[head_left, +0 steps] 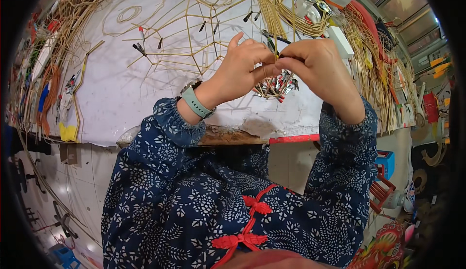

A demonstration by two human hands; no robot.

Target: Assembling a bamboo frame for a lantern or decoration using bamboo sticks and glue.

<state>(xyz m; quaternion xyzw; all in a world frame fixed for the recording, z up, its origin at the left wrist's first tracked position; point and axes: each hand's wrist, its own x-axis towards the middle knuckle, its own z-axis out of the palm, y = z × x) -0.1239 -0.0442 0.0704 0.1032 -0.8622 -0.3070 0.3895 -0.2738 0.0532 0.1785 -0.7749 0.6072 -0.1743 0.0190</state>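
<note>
Over the right half of the white-covered table, my left hand (246,66) and my right hand (316,66) meet fingertip to fingertip. Both are closed in a pinch around a thin bamboo strip (275,40) that runs down between them. A small dark bit shows at the right fingertips; the fingers hide most of it. To the left stands an open frame of bamboo strips (192,54), with small black clips (202,26) on several of its struts. Under my hands lies a pile of small black, red and silver clips (277,85).
Coiled bamboo strips (303,25) lie at the back right, near a white box (341,42). Loose strips heap along the right edge (371,77) and the far left (73,14). A bent strip (77,94) lies at the left. The table's front edge (228,137) is worn.
</note>
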